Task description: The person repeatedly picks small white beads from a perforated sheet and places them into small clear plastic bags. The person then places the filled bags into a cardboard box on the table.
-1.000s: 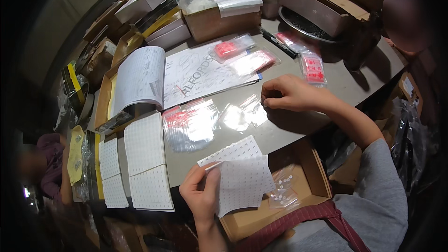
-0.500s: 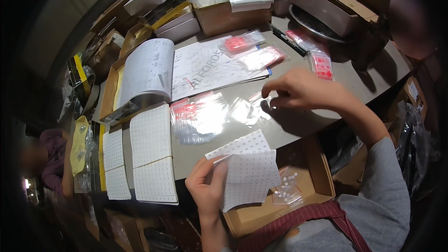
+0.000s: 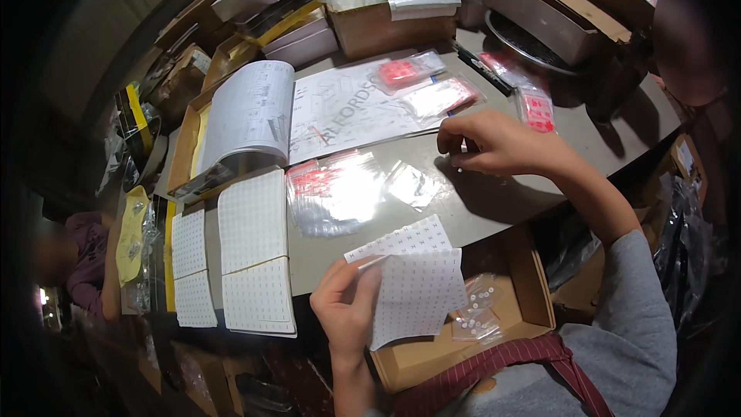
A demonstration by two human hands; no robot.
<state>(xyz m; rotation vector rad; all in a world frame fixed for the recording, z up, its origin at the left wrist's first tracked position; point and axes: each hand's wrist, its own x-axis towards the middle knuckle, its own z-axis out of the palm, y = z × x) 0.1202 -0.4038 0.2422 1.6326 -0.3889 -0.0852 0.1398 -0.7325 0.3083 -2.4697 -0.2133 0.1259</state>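
Note:
In my left hand point(image 3: 347, 305) are folded white sheets point(image 3: 417, 293) of small printed labels, pinched at their left edge and held over the table's front edge. My right hand point(image 3: 494, 143) hovers over the table with thumb and fingers pinched together; a tiny pale bit shows at the fingertips, too small to name. Just left of that hand lies a small clear zip bag point(image 3: 415, 185). Beside it spreads a fanned stack of clear zip bags point(image 3: 340, 189) with red marks. Below my hands, an open cardboard tray point(image 3: 413, 371) holds small bags of white round pieces point(image 3: 476, 324).
Two banded stacks of label sheets point(image 3: 255, 255) lie at the table's left front. Behind are an open binder point(image 3: 247, 116), red-and-clear packets point(image 3: 440, 100) and a black marker point(image 3: 485, 69). Boxes point(image 3: 394, 23) line the back. Another person's sleeve point(image 3: 85, 262) shows at far left.
My right hand has drawn its fingertips in closer together, slightly away from the small clear bags. My left hand keeps its hold on the label sheets. The view has shifted slightly.

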